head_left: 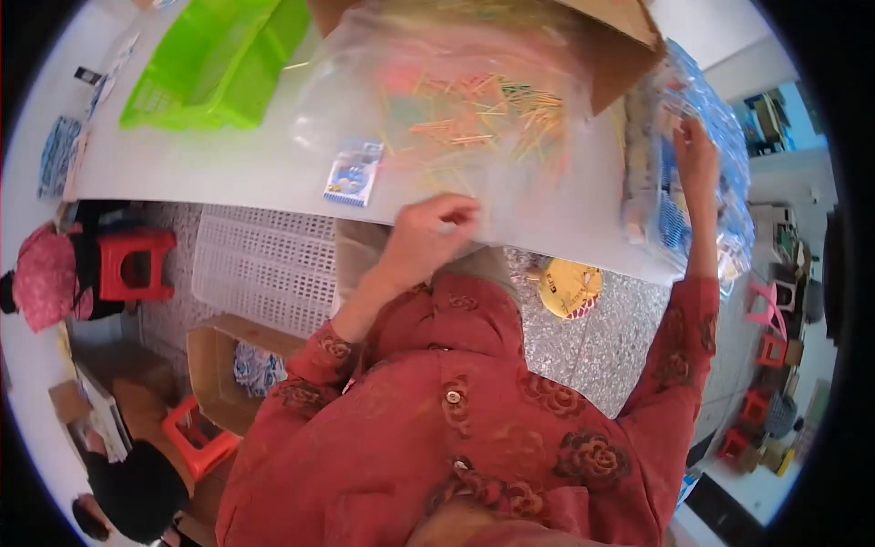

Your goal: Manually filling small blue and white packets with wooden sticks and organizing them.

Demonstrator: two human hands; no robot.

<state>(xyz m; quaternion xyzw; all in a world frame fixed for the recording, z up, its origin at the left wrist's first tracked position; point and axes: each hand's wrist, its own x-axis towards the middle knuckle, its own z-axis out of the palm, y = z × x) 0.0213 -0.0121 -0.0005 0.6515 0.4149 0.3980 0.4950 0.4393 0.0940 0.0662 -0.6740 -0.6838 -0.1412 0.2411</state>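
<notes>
My left hand (pixel 439 230) is at the table's near edge, its fingers curled together; what they hold, if anything, I cannot make out. Just beyond it lies a clear plastic bag (pixel 346 68) with many thin coloured sticks (pixel 465 114), pink, yellow, orange and green. Left of that bag lies a small blue-and-white packet (pixel 354 173). My right hand (pixel 696 155) reaches over a clear container (pixel 643 196) at the right side, which holds blue-printed packets (pixel 673 223). Its fingers are bent close together among the packets, and anything between them is too blurred to tell.
A green plastic bin (pixel 214 73) stands at the far left of the white table (pixel 264 173), a cardboard box (pixel 611 41) at the back. Below are a white perforated crate (pixel 260 264), an open carton (pixel 214 365), red stools (pixel 137 260) and a yellow round object (pixel 570 287). Other people sit at left.
</notes>
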